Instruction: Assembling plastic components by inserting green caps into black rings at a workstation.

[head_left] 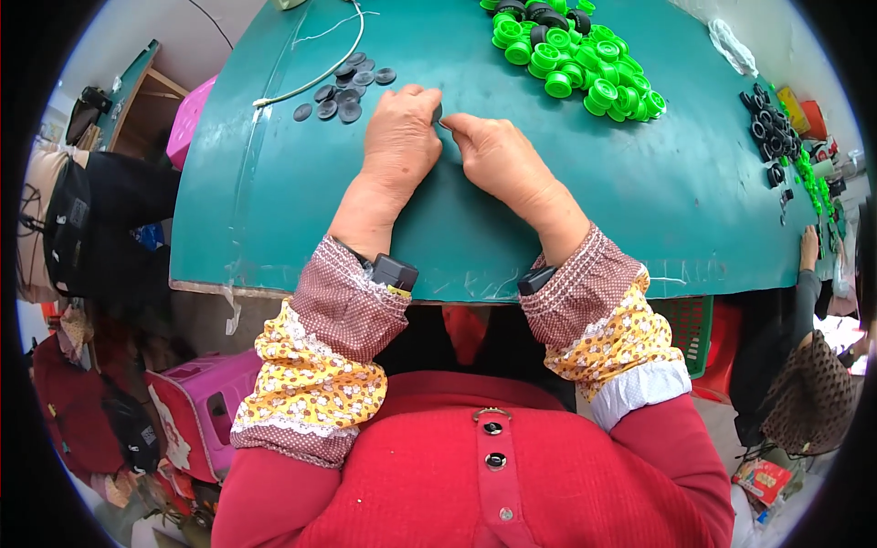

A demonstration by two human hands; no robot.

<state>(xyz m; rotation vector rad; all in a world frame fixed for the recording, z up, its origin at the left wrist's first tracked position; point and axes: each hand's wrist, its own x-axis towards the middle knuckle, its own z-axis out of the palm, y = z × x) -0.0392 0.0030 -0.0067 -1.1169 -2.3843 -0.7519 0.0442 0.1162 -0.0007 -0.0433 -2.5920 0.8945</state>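
Note:
My left hand is closed, thumb and fingers pinching a small dark piece of which only an edge shows. Close beside it, my right hand has its thumb and forefinger pressed together at that piece; whatever lies between those fingertips is hidden. Several dark grey round discs are scattered on the green tabletop, just beyond and to the left of my left hand. Beyond my right hand lies a heap of bright green plastic wheel hubs, with a few black tyres at its far side.
A thin pale cord curves across the table at the far left. More black rings and green pieces lie along the right edge, near another person's hand. A pink plastic stool stands at the lower left.

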